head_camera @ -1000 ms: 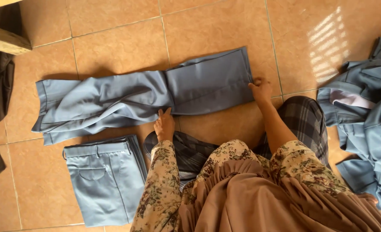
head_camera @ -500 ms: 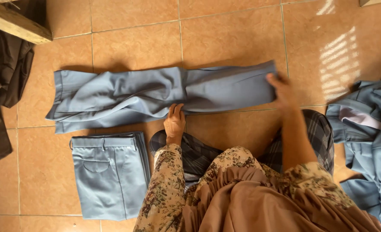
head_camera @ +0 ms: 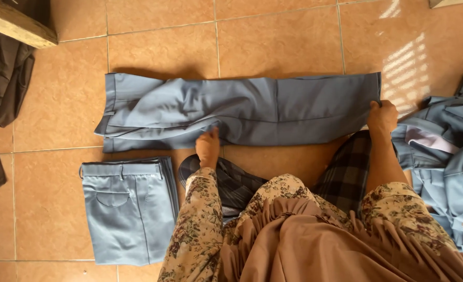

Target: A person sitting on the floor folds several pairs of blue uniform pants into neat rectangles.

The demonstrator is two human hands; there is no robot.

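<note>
Trousers (head_camera: 242, 112) now lie full length on the tiles, unfolded since a second ago; right hand (head_camera: 382, 117) pinches the hem, left hand (head_camera: 208, 147) presses flat mid-leg, fingers spread, gripping nothing.

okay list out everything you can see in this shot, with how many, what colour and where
Trousers laid out flat: one, grey-blue, stretched across the tiled floor in front of the person, waistband at the left end.
Folded trousers: one stack, grey-blue, on the floor at lower left, apart from the flat pair.
Heap of garments: one pile, grey-blue, at the right edge.
Dark cloth: dark brown, at the left edge.
Wooden beam: one, top left corner.
Floor tiles: orange-brown, throughout.
Checked cloth: dark plaid, over the person's legs.
Left hand: pressing the near edge of the flat trousers at mid-length.
Right hand: fingers gripping the hem end at the right.
</note>
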